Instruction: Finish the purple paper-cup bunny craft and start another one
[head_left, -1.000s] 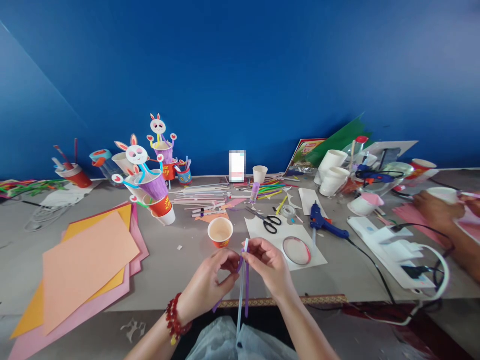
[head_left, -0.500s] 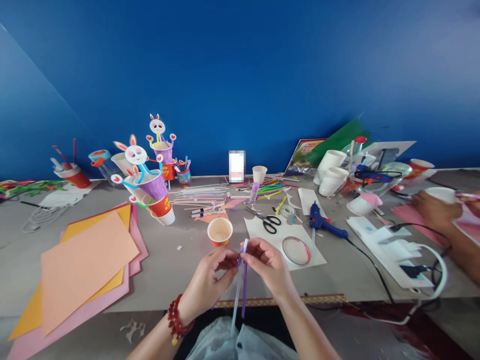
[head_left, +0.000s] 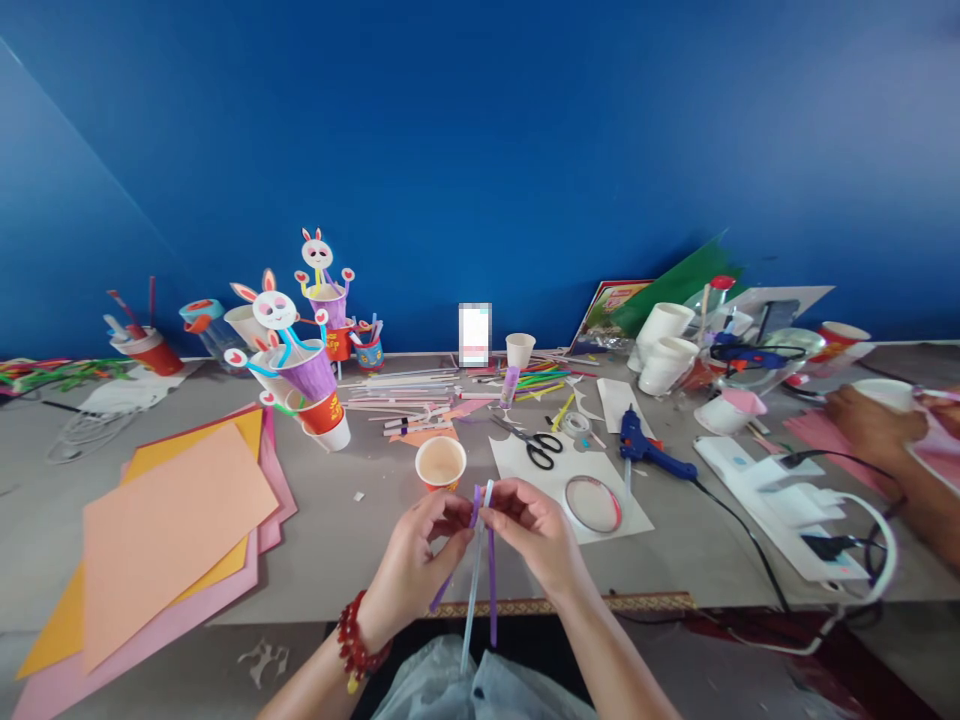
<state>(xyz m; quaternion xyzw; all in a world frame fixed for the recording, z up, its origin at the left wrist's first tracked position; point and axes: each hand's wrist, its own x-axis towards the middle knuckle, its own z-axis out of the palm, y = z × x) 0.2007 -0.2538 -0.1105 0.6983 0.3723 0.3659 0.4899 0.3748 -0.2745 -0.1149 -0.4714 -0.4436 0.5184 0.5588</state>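
Observation:
My left hand (head_left: 429, 545), with a red bead bracelet (head_left: 360, 640) at the wrist, pinches a bent purple straw (head_left: 476, 506). One purple length slants down below the left fingers; another purple length (head_left: 493, 600) hangs below the right hand. My right hand (head_left: 529, 520) is closed in a pinch on a long pale straw (head_left: 472, 605) that points down towards my lap. Both sets of fingertips are close together, and they hide where the straws meet. Just beyond them stands a paper cup (head_left: 441, 462) with a red outside.
Scissors (head_left: 540, 448) and a tape roll (head_left: 592, 503) lie on white paper. To the right are a blue glue gun (head_left: 652, 450), a power strip (head_left: 772, 510) and another person's hand (head_left: 874, 415). Coloured paper (head_left: 172, 520) and rabbit-topped cups (head_left: 307, 370) occupy the left.
The purple straw's bent end has come away from the pale straw, slightly to the left. More of its left length shows below my left hand. Both hands stay nearly in place.

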